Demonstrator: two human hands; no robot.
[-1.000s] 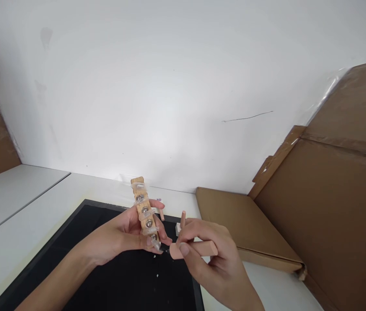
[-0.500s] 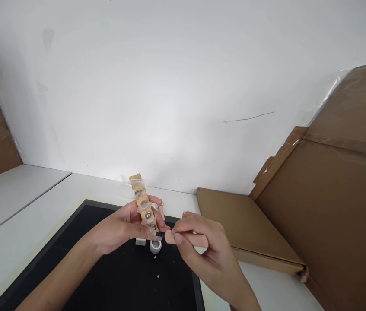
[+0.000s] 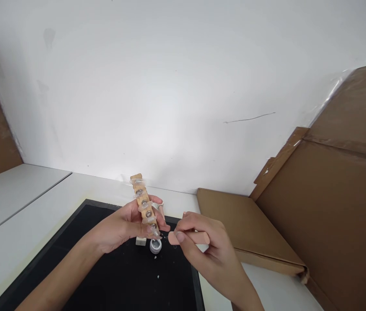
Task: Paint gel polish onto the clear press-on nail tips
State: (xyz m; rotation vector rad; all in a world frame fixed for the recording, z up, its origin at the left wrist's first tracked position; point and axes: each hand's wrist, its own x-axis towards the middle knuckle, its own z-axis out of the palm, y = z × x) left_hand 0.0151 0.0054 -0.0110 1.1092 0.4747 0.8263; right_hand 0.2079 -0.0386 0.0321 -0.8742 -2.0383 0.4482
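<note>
My left hand (image 3: pixel 119 229) grips a wooden nail-tip stand (image 3: pixel 147 207) near its lower end, holding it tilted above the table. Round metal discs run along the strip, and clear nail tips (image 3: pixel 146 206) stick out across it. In my right hand (image 3: pixel 207 250) is a pink-handled tool (image 3: pixel 198 237), pinched between thumb and fingers. Its thin end points toward the lowest nail tip, with a small gap; what kind of tip it has is too small to tell. Below the stand are a small round jar (image 3: pixel 155 246) with a greyish top and a whitish block (image 3: pixel 140 241).
A black mat (image 3: pixel 121 280) with a few white crumbs covers the white table (image 3: pixel 33 220). Behind my left hand lies another pink-handled thing (image 3: pixel 161 210). At right sits a flat cardboard box (image 3: pixel 244 224), with tall cardboard panels (image 3: pixel 338 194) beside it and a white wall (image 3: pixel 170 86) behind.
My right hand has drawn the pink-handled tool slightly to the right, away from the lowest nail tip. My left hand and the stand have barely moved.
</note>
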